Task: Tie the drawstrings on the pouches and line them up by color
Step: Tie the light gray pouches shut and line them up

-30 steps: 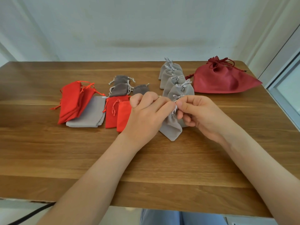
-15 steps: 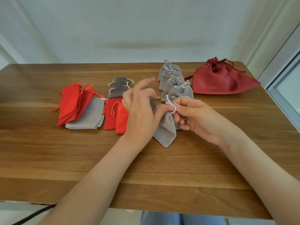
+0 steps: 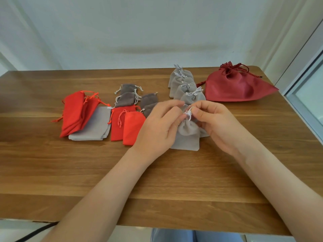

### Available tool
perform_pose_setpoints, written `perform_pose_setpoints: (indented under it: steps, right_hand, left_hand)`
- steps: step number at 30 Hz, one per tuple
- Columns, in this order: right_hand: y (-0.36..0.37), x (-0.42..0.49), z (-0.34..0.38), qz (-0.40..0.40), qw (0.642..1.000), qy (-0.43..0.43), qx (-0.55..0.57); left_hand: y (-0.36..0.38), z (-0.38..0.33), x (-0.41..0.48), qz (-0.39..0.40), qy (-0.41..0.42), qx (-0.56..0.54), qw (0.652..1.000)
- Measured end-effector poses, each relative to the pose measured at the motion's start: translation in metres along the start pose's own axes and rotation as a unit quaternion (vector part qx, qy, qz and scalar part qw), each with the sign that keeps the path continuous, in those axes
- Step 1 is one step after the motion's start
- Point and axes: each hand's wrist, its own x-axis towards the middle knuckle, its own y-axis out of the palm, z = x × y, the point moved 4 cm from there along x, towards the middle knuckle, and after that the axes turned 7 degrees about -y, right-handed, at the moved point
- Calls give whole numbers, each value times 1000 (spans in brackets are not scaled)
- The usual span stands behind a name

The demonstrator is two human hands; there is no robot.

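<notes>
Plain indoor room; wooden table (image 3: 52, 172) against a white wall (image 3: 157, 23); window frame (image 3: 307, 102) at right.

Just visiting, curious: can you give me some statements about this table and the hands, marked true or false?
The left hand and right hand both pinch the string of a light grey pouch. True.
The dark red bag lies at the left end of the table. False: it lies at the far right.
A row of tied grey pouches lies beyond the hands. True.
The bright red pouches are in that row. False: they lie piled on the left.
</notes>
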Motion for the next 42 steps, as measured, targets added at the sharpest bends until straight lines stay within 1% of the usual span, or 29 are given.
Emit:
perform_pose_setpoints:
  steps: [3,7,9,10,12,14,15,17,19,20,22,23,25,29,32,34,38,40,42]
  right_hand:
    - [-8,1,3,-57,998,-3,-24]
    - [-11,-1,2,-95,992,14,-80]
    - [-13,-4,8,-124,985,-30,-118]
    - [-14,-7,13,-124,980,-62,-140]
    - [-11,-12,19,-81,977,-103,-167]
    - [-7,-16,20,-23,979,-104,-173]
    - [-7,-17,21,-10,978,-103,-182]
    - [-10,-17,21,-12,970,-110,-216]
    - [-15,-15,20,-7,959,-102,-265]
    - [-17,-15,18,10,948,-92,-304]
    - [-18,-13,14,55,917,-69,-389]
    - [-19,-12,12,61,906,-61,-414]
    - [-23,-10,8,42,898,-53,-434]
    - [-29,-4,0,12,886,-56,-460]
    - [-30,0,-7,-14,875,-74,-479]
    - [-28,1,-9,-35,861,-97,-498]
    - [-22,-4,-9,-69,808,-153,-565]
    - [-16,-8,-4,-83,801,-179,-565]
    - [-8,-11,3,-77,799,-202,-561]
  left_hand:
    - [1,5,-4,14,-33,10,999]
    - [0,1,-4,2,-51,4,999]
    - [-2,-3,-3,-13,-67,-13,998]
    - [-2,-4,-3,-17,-75,-17,997]
    - [-1,-2,-3,-9,-93,-24,995]
    - [3,1,-3,17,-108,-36,993]
    - [6,2,-3,35,-115,-45,992]
    - [11,3,-4,59,-123,-51,989]
    - [14,4,-4,68,-126,-41,989]
    - [15,4,-5,69,-132,-40,988]
    - [17,7,-5,75,-155,-47,984]
    - [17,8,-5,83,-169,-54,981]
    - [19,9,-5,103,-190,-70,974]
    - [19,6,-5,116,-185,-67,974]
    - [20,7,-5,121,-182,-37,975]
    - [21,7,-5,124,-180,-29,975]
    - [19,9,-4,113,-174,-22,978]
    - [13,9,-2,93,-158,12,983]
    - [6,11,1,68,-148,62,985]
